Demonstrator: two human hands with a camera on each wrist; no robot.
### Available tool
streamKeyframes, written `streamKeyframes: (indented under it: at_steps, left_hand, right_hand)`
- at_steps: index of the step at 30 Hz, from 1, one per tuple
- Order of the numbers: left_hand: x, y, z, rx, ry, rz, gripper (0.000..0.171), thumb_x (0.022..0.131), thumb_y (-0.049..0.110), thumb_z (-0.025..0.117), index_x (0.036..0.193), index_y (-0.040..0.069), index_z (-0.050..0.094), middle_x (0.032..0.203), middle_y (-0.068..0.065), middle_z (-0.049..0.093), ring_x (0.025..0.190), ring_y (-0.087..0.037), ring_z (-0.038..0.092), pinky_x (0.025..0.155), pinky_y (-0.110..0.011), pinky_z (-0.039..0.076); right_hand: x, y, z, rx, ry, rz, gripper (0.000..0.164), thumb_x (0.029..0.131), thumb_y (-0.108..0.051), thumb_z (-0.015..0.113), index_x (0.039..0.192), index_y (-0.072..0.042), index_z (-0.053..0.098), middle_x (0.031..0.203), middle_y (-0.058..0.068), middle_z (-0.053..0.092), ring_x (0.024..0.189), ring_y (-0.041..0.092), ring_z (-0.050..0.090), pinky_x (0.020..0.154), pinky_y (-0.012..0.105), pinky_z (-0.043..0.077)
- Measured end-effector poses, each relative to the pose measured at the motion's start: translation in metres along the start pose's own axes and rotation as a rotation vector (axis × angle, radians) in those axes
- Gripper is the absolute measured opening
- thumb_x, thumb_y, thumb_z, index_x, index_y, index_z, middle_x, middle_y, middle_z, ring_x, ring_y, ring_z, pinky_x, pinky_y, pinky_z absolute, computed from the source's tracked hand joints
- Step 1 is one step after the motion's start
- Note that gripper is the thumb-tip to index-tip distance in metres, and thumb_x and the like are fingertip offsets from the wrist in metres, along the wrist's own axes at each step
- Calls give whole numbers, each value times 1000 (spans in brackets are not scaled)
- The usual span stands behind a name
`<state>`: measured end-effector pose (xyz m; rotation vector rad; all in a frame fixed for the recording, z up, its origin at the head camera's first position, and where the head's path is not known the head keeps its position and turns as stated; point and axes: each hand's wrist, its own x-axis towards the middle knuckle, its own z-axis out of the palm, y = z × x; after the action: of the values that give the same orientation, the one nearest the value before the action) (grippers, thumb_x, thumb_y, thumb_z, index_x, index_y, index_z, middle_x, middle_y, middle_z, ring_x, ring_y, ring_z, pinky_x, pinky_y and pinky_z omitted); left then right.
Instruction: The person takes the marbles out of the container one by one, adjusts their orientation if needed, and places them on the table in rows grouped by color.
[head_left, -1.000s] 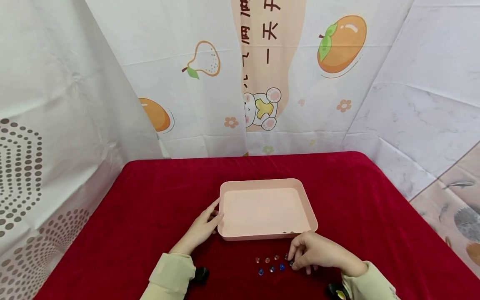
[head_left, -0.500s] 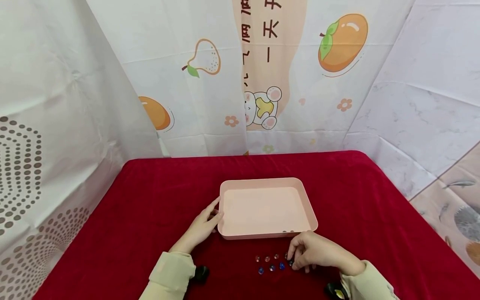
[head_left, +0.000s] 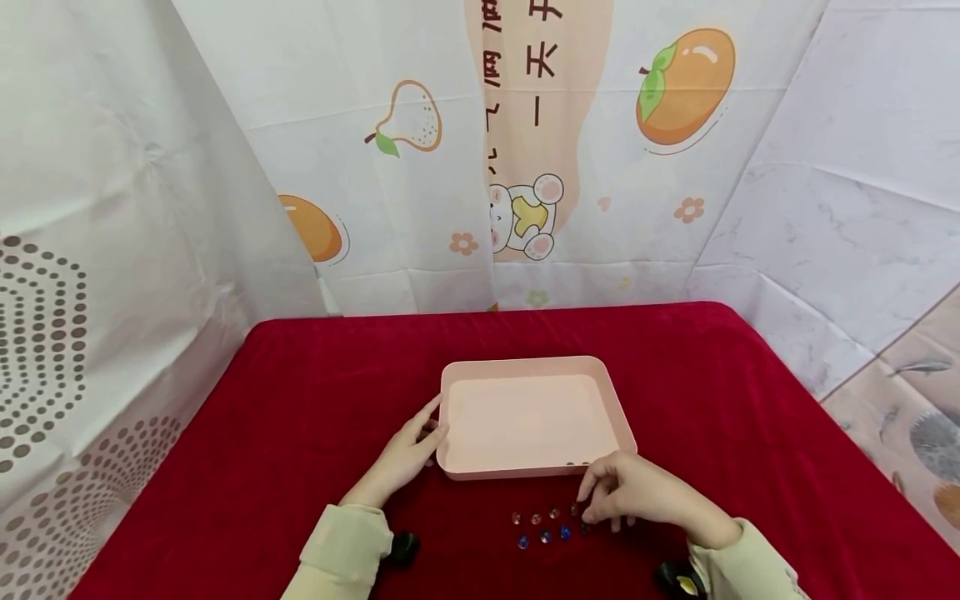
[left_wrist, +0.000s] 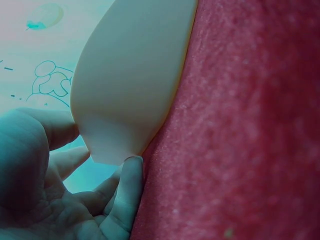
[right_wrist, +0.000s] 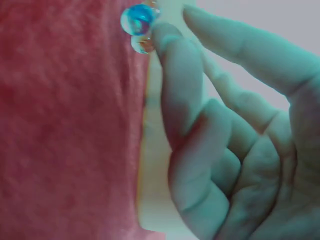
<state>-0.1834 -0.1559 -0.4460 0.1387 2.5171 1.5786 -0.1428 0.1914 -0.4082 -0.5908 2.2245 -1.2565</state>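
Note:
A shallow pale pink tray point(head_left: 528, 421) rests on the red cloth. My left hand point(head_left: 405, 454) holds its left end, fingers at the rim and lower corner in the left wrist view. Below the tray's near side lie several small glass marbles in two rows, with clear reddish marbles point(head_left: 536, 518) in the far row and blue marbles point(head_left: 566, 532) in the near one. My right hand point(head_left: 637, 492) hovers at the right end of these rows, thumb and index finger apart. In the right wrist view, a blue marble point(right_wrist: 139, 20) appears just beyond a fingertip.
The red cloth point(head_left: 337, 375) covers the whole table. Printed white curtains point(head_left: 420, 192) hang behind it and along both sides. Black wrist devices point(head_left: 405, 548) sit at the sleeves. Small dark spots show inside the tray's near wall.
My right hand has lifted slightly up and right from the end marbles, its thumb and index finger parting and leaving a dark marble in view. My left hand stays on the tray.

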Motion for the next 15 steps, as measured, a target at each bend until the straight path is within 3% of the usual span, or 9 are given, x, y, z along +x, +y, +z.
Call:
streamKeyframes:
  at_steps: [8, 15]
  left_hand:
    - [0, 1, 1, 4, 0, 2, 59, 102, 25, 57, 156, 16, 34, 120, -15, 58, 91, -18, 60, 68, -35, 56]
    - [-1, 2, 1, -1, 4, 5, 60, 102, 24, 57, 156, 15, 33, 119, -15, 58, 90, -18, 59, 67, -35, 55]
  right_hand:
    - [3, -5, -18, 5, 206, -66, 23, 87, -10, 74, 98, 9, 70, 81, 14, 71, 60, 18, 66, 53, 32, 56]
    - [10, -9, -28, -79, 267, -50, 20, 86, -7, 74, 99, 7, 71, 84, 11, 73, 67, 21, 68, 61, 32, 59]
